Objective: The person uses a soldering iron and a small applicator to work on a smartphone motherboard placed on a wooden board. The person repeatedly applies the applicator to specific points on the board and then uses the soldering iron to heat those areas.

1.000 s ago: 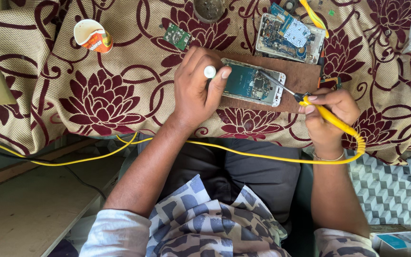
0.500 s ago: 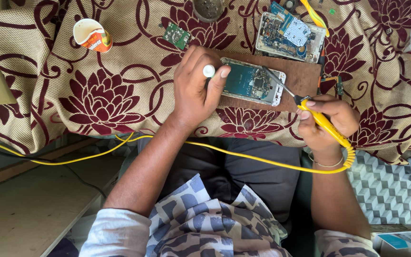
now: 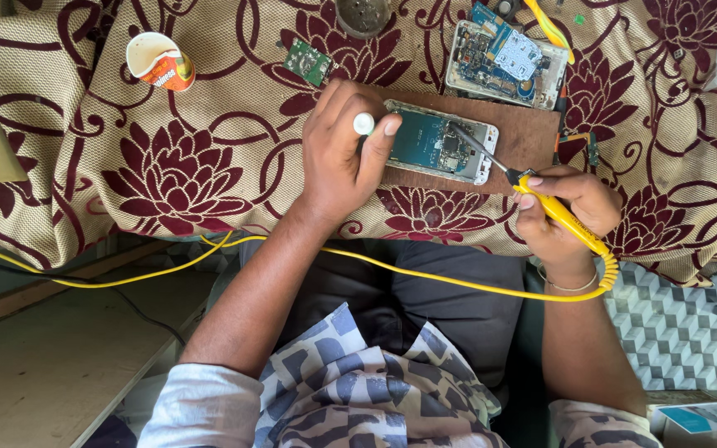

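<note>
I am sitting at the table with the flowered cloth (image 3: 168, 166) hanging over its near edge. A paper cup (image 3: 159, 60) is lying tipped toward the far left corner, and a small green circuit board (image 3: 307, 62) is lying nearer the middle.

My left hand (image 3: 343, 153) is resting on the left end of the opened phone (image 3: 437, 141), fingers curled together and pinching a small white cap-like piece (image 3: 363, 124) between thumb and forefinger; what that piece is, I cannot tell. The phone is lying on a brown wooden board (image 3: 524, 137), its long axis running left to right along the table, so it is stretching away from my left hand toward my right.

My right hand (image 3: 566, 211) is sitting off the phone's right end, near the table's near edge, closed around the yellow soldering iron (image 3: 562, 217). The iron is slanting up and left from that hand, its metal tip reaching onto the phone's right half. Its yellow cord (image 3: 425, 274) is trailing across my lap. A second stripped phone (image 3: 504, 54) is lying at the far edge, just beyond the board.
</note>
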